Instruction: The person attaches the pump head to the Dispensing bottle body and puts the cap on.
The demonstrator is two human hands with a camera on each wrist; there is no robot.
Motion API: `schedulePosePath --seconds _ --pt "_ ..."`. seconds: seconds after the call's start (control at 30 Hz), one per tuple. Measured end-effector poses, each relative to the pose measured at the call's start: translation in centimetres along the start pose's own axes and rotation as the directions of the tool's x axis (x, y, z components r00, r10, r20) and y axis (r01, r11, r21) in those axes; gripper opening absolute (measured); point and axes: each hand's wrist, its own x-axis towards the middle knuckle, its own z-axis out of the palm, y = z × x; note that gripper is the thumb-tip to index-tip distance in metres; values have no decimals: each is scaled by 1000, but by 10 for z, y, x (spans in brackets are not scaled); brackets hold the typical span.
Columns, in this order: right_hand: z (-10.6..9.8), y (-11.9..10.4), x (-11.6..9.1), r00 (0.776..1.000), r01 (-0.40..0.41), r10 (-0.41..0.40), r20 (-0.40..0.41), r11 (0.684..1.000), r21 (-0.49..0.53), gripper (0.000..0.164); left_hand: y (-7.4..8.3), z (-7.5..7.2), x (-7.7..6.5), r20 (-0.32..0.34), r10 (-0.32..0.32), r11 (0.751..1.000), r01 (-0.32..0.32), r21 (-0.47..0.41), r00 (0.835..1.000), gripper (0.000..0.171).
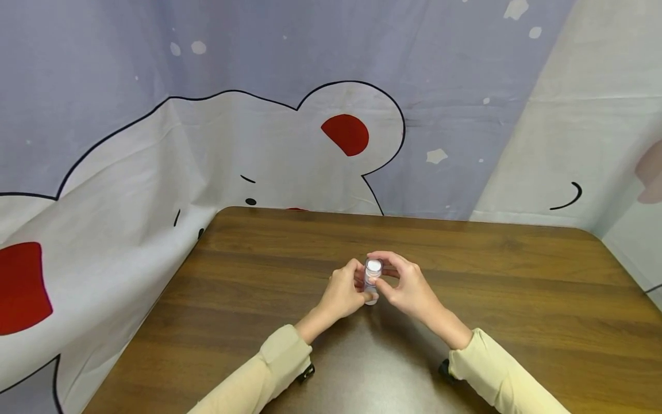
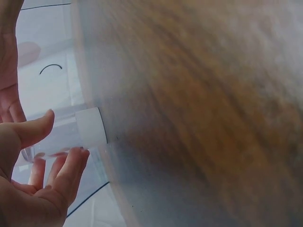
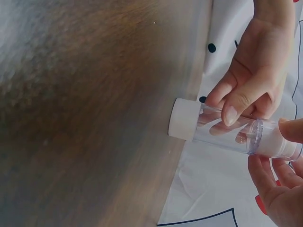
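A slim clear plastic bottle [image 1: 373, 266] stands upright between both hands, its thick white base [image 3: 184, 119] right at the tabletop. My left hand [image 1: 341, 290] holds the clear body low down, thumb on the near side and fingers behind, as the left wrist view also shows. Higher up, my right hand [image 1: 408, 287] grips the clear top section [image 3: 272, 142] between thumb and fingers. A white insert shows inside that section, and a clear ring marks where it meets the body. The body looks see-through, with the fingers behind it visible.
The brown wood-grain table [image 1: 248, 253] has rounded far corners. Behind it and on the left hangs a printed cloth [image 1: 269, 52] with white cartoon shapes and red patches. Dark straps [image 1: 306, 372] show under the pale sleeve cuffs [image 1: 287, 348].
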Motion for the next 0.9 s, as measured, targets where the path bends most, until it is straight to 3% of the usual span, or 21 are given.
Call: schedulePosePath --seconds 0.5,0.9 --pt "-1 -1 -1 1000 -5 5 -1 1000 2 41 2 -1 0 7 -6 1000 6 6 1000 39" --pt "-3 2 -2 999 49 -48 19 998 -48 50 3 -1 -2 8 -12 1000 12 -16 1000 40"
